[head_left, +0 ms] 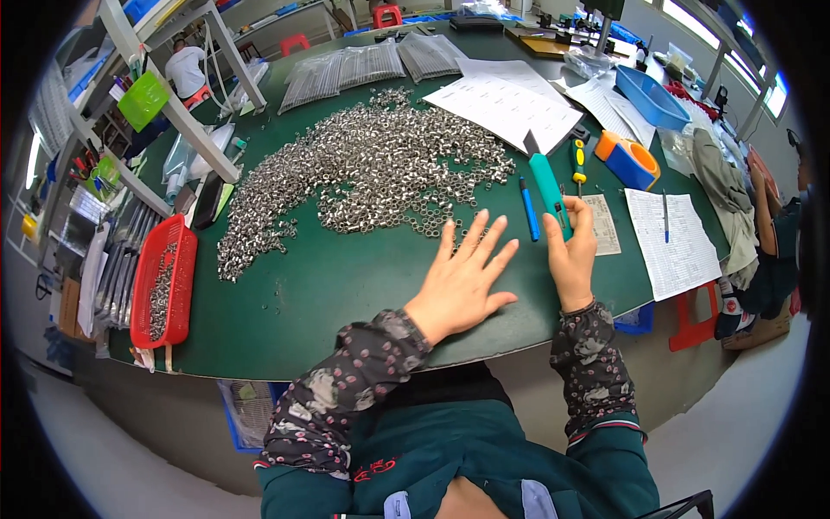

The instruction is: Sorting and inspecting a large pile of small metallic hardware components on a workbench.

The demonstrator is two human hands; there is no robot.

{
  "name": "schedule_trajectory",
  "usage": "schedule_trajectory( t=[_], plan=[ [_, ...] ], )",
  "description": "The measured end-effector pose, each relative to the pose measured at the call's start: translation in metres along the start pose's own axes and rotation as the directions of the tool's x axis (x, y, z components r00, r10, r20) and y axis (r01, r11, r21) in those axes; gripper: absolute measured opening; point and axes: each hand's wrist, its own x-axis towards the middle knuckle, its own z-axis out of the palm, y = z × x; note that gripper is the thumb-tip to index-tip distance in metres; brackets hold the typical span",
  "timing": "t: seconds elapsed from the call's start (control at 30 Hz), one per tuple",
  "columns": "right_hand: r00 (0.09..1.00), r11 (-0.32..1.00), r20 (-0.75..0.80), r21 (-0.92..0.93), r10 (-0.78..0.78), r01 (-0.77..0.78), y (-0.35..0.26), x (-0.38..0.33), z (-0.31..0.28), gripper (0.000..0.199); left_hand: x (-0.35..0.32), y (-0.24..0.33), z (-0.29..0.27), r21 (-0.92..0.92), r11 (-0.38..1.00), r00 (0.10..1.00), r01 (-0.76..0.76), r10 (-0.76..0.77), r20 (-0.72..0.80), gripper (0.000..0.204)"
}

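Note:
My left hand is open, palm down with fingers spread, over the green tabletop. Its fingertips reach the near edge of a wide pile of small silver metal rings. In my right hand is a teal utility knife, gripped by its lower end between thumb and fingers. The knife's dark blade end points away from me. A blue pen lies between my two hands. Just beyond the right hand rests a yellow-and-black screwdriver.
A red basket holding small metal parts stands at the left edge. Bagged metal rods and paper sheets lie at the back. To the right are an orange-and-blue tape dispenser, a written sheet and a blue tray.

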Motion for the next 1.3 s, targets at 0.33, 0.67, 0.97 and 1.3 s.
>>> schedule_trajectory(
  t=[0.33,0.67,0.97,1.3],
  plan=[
    [0.995,0.997,0.077,0.039,0.065,-0.068,-0.006,-0.011,-0.007,0.031,0.018,-0.045,0.032,0.150,0.985,0.981,0.088,-0.112,0.161,0.073],
    [0.993,0.994,0.085,0.065,0.077,-0.082,-0.006,-0.010,-0.006,0.029,0.004,-0.089,0.013,0.140,0.988,0.962,0.071,-0.105,0.251,0.068],
    [0.996,0.995,0.065,0.076,0.056,-0.061,-0.001,-0.011,-0.003,0.029,-0.005,-0.104,-0.002,0.113,0.993,0.951,-0.019,-0.017,0.307,0.067],
    [0.989,0.996,0.127,0.037,0.082,-0.087,-0.002,-0.010,-0.005,0.029,-0.018,-0.099,-0.024,-0.105,0.990,0.970,0.090,-0.111,-0.218,0.024]
  ],
)
